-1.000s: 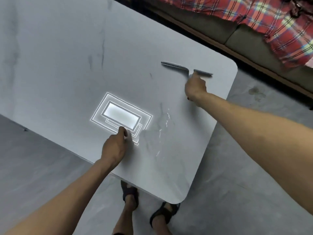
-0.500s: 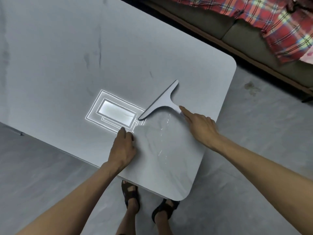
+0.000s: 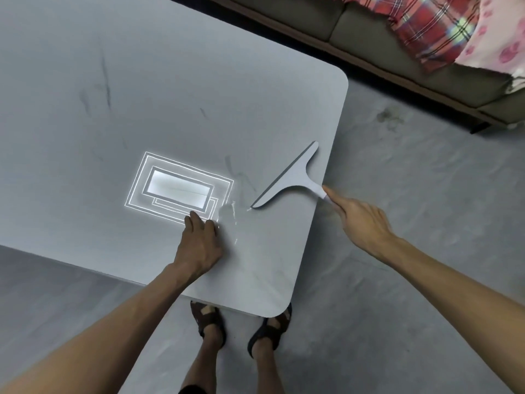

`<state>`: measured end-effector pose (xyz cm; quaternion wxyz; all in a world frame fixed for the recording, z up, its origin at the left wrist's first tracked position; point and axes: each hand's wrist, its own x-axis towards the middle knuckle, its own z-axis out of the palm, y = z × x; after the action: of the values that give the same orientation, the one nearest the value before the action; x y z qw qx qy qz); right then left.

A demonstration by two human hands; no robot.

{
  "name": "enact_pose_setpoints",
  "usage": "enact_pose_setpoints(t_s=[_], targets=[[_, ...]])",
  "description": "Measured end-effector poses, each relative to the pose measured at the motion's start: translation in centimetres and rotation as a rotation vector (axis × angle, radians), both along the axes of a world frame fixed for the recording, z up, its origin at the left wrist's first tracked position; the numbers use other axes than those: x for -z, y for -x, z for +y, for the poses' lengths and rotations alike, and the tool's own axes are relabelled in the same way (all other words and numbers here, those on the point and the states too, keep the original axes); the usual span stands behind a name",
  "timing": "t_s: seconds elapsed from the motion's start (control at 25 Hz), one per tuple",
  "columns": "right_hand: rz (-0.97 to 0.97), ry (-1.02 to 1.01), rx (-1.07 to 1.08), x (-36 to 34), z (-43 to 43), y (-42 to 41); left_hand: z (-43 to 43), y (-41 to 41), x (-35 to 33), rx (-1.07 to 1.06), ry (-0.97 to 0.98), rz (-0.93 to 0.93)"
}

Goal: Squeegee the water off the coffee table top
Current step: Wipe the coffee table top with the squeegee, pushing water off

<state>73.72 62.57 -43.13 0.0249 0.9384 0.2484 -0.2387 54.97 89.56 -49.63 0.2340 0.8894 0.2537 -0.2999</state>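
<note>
Left hand (image 3: 199,245) laid on the coffee table top (image 3: 170,95), fingertips pressed down, right hand (image 3: 360,220) wrapped round the squeegee (image 3: 292,177) handle, both bare forearms extended forward

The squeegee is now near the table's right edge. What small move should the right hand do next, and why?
Probably lift the squeegee and set its blade down left of the wet patch beside the left hand. The right hand holds the blade near the table edge, yet that water lies beyond its near tip.

A home living room: a sofa (image 3: 397,46) with plaid cloth (image 3: 431,27) beside a coffee table (image 3: 142,81).
</note>
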Motion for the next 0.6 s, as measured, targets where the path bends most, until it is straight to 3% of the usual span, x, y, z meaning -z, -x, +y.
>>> enact_pose_setpoints(t_s=[0.16, 0.6], targets=[[-0.027, -0.017, 0.017, 0.3, -3.2, 0.1, -1.2, 0.5, -0.3, 0.098, 0.033, -0.008], [-0.083, 0.050, 0.043, -0.9, -9.3, 1.0, -3.5, 0.8, -1.6, 0.103, 0.143, -0.025]])
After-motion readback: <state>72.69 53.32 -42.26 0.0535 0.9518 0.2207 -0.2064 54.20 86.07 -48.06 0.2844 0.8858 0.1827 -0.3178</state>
